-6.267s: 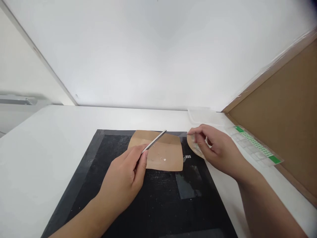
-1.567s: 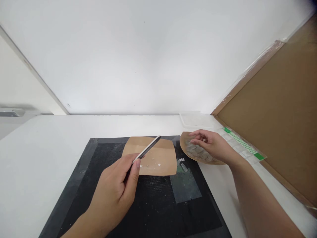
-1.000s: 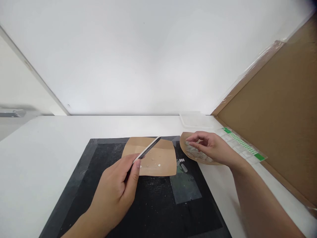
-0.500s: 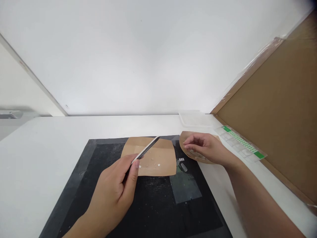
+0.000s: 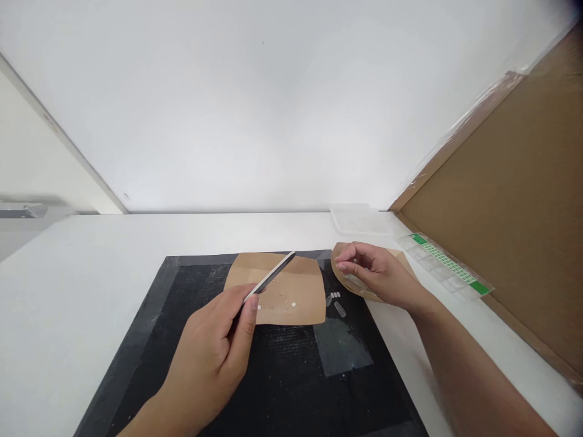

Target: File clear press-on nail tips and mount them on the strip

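Observation:
My left hand (image 5: 218, 340) grips a slim nail file (image 5: 276, 272), dark on its face and white along its edge, between thumb and fingers. The file slants up to the right over a tan sheet (image 5: 310, 285) with curled edges. Small white and clear bits (image 5: 294, 304) lie scattered on that sheet. Over a second tan sheet (image 5: 339, 246) to the right, my right hand (image 5: 380, 270) is bent with thumb and fingertips drawn together. Whatever they pinch, if anything, is too small to make out. Clear pieces beneath this hand are partly hidden by it.
Both sheets lie at the far edge of a black mat (image 5: 291, 388) on a white table (image 5: 82, 315). Small white pieces (image 5: 336, 295) and a clear elongated piece (image 5: 340, 309) rest between them. A clear box with a green label (image 5: 449, 264) stands right; a translucent tray (image 5: 359, 221) sits behind.
The view has shifted very slightly. My right hand has edged a little to the left over its sheet; the left hand keeps the same hold on the nail file.

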Demonstrator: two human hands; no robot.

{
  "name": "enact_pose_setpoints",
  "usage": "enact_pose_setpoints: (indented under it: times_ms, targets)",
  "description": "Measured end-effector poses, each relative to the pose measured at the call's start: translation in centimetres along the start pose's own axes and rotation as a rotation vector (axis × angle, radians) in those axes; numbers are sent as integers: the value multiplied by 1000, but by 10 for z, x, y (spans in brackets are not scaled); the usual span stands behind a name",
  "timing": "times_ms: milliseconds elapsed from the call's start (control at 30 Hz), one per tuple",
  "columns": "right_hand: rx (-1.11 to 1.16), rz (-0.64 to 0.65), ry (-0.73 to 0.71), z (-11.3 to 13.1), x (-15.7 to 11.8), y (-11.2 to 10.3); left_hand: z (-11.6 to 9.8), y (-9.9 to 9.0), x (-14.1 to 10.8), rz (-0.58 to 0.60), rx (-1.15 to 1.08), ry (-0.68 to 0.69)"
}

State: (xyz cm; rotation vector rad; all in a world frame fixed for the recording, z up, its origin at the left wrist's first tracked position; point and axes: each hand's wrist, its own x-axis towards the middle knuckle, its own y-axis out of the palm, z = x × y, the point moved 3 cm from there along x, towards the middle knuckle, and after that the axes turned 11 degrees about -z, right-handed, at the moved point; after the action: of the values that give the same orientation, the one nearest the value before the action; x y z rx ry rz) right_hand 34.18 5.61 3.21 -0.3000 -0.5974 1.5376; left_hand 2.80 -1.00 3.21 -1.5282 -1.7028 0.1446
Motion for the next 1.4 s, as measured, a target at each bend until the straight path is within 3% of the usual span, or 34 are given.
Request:
enact_pose_setpoints:
  times_ms: [467, 633, 767, 933, 1233, 1400]
  targets:
    - [-134, 5, -65, 14, -1, 11, 0, 1, 0, 13, -15, 4]
    - [-98, -64, -255, 32, -10, 29, -1, 5, -3, 33, -45, -26]
    - [-84, -219, -457, 57, -27, 49, -4, 7, -3, 13, -103, -91]
    - [-77, -423, -593, 74, -41, 70, -9, 17, -5, 143, -270, -233]
    - [-442, -467, -781, 77, -45, 90, -11, 17, -4, 183, -263, -228]
    - [-428, -403, -768, 79, -42, 93, -11, 17, -4, 188, -240, -152]
